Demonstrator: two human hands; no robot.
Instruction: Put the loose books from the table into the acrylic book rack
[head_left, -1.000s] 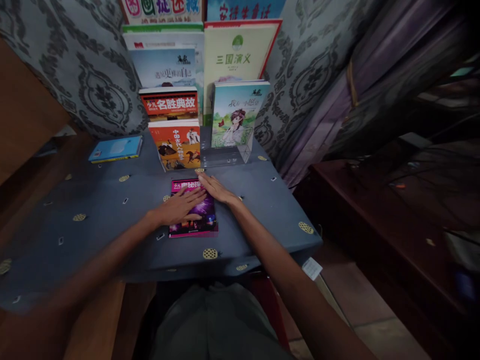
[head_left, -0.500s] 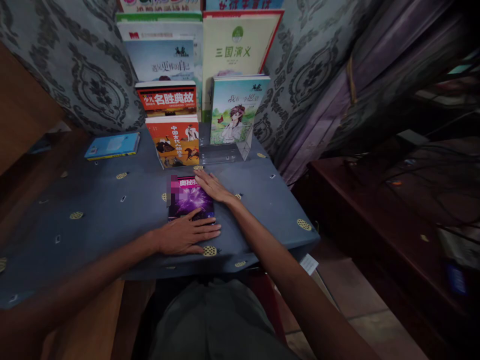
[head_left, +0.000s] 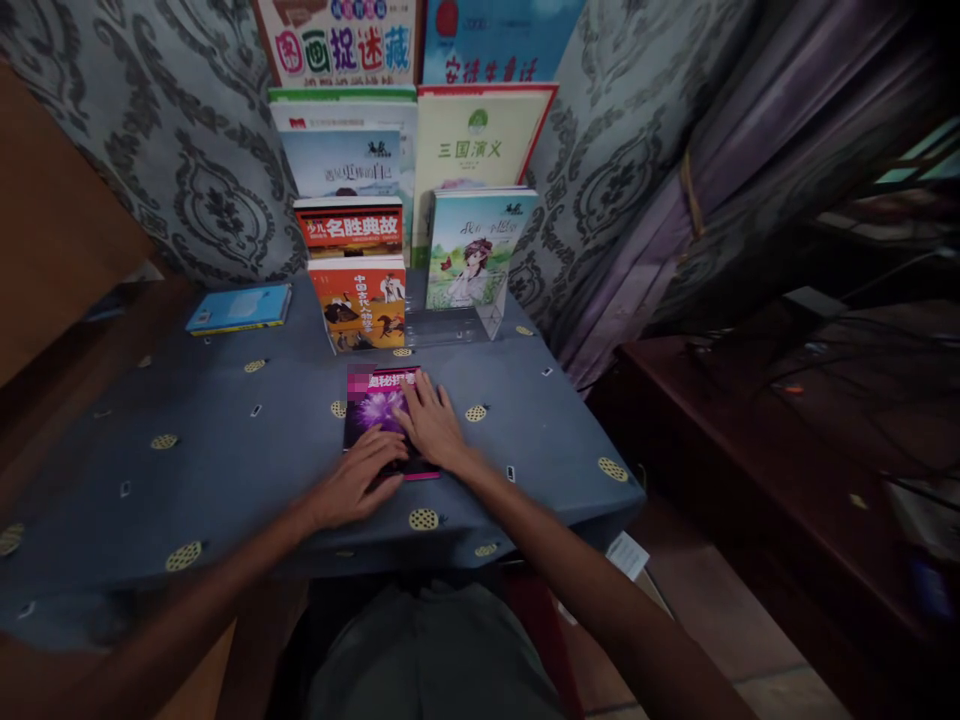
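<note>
A purple-and-black book lies face up on the cloth-covered table, its pink title band at the far edge. My right hand rests on the right side of its cover, open, with the fingers stretched toward the far edge. Across the near left part of the cover lies my left hand, open, its fingers slightly bent and pointing right. Both hands touch the book, and neither grips it. Parts of the cover are hidden under them.
Beyond it, a clear stand carries upright books, including an orange one and a green-blue one. A blue book lies flat at the left on the tablecloth. Patterned curtains hang behind; a dark red cabinet with cables stands right.
My left hand has drawn back from the book's near right corner, its fingers now more bent. My right hand has shifted from the top right corner onto the cover. The view has tilted up.
</note>
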